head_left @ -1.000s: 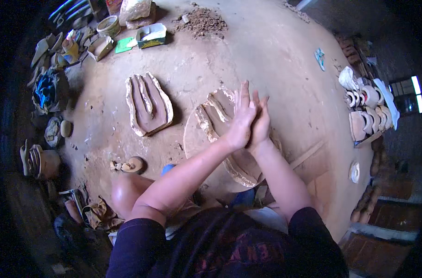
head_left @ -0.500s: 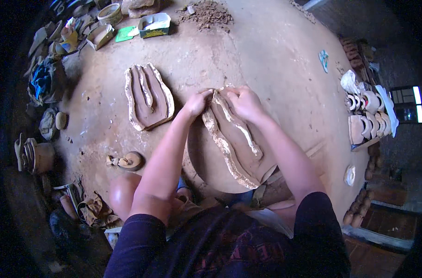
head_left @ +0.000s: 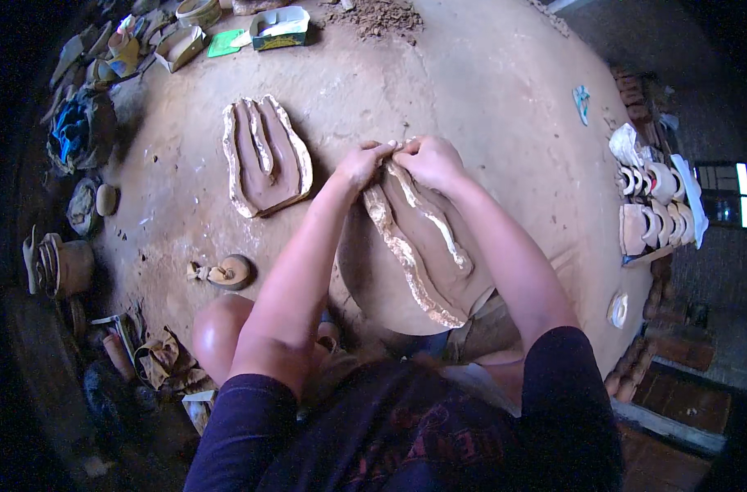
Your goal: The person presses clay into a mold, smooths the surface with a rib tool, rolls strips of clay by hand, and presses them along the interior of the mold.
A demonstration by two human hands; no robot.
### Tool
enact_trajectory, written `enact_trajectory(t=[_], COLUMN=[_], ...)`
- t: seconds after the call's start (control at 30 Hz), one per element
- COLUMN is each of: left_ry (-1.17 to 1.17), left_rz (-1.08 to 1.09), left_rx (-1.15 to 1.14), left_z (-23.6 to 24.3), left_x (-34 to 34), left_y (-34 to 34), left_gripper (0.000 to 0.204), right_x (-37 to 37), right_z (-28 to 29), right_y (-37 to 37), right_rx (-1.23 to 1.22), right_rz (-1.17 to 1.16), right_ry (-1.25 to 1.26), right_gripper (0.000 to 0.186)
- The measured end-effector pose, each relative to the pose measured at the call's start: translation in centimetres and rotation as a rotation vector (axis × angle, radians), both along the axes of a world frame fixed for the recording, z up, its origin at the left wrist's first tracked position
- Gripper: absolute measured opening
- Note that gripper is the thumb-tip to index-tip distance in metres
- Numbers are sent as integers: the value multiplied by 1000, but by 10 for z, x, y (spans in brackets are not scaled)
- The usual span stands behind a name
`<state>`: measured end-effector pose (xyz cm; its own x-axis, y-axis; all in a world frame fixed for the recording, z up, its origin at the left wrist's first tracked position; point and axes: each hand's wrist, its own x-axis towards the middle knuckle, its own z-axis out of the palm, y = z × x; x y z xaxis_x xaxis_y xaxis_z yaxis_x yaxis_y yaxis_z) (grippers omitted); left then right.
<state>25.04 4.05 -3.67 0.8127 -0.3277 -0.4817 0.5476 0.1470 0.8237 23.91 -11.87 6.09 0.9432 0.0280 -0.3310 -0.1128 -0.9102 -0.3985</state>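
Note:
In the middle, a brown clay form (head_left: 423, 238) with rough, whitish-edged ridges rests on a round flat board (head_left: 365, 283). My left hand (head_left: 364, 166) is closed at the form's far end, thumb and fingers pinched on its rim. My right hand (head_left: 429, 164) is closed on the same end just right of it, fingertips almost meeting the left's. What lies under the fingertips is partly hidden. A second, similar clay form (head_left: 275, 193) with inner channels sits on the floor at the upper left.
Boxes (head_left: 277, 33), a green sheet (head_left: 224, 43) and soil lumps (head_left: 373, 20) lie at the back. A sack with blue cloth (head_left: 78, 127) and stacked pottery (head_left: 68, 266) line the left; curved ceramic pieces (head_left: 656, 225) the right. A small wooden object (head_left: 230, 271) sits near my left knee.
My hands were pressed palm to palm above the form. They came apart and down onto its far end, and have since drawn slightly closer together there.

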Motion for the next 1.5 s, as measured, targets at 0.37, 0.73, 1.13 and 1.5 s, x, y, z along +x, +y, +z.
enact_trajectory(t=[0.37,0.73,1.13,1.5], left_ry=[-41,-1,-96,-48], left_rz=[-10,-10,-10,-5], left_rx=[-21,72,133,103], left_z=[7,4,-2,9], left_x=[-5,0,1,-3], left_y=[-5,-3,-5,-2], left_gripper=[33,33,30,33], right_x=[-2,-22,-36,-35], right_z=[-6,1,14,22], right_y=[-22,-27,-29,-38], right_rx=[21,12,-135,-216], right_rz=[-91,-89,62,160], right_ry=[130,190,95,233], right_gripper=[30,31,31,30])
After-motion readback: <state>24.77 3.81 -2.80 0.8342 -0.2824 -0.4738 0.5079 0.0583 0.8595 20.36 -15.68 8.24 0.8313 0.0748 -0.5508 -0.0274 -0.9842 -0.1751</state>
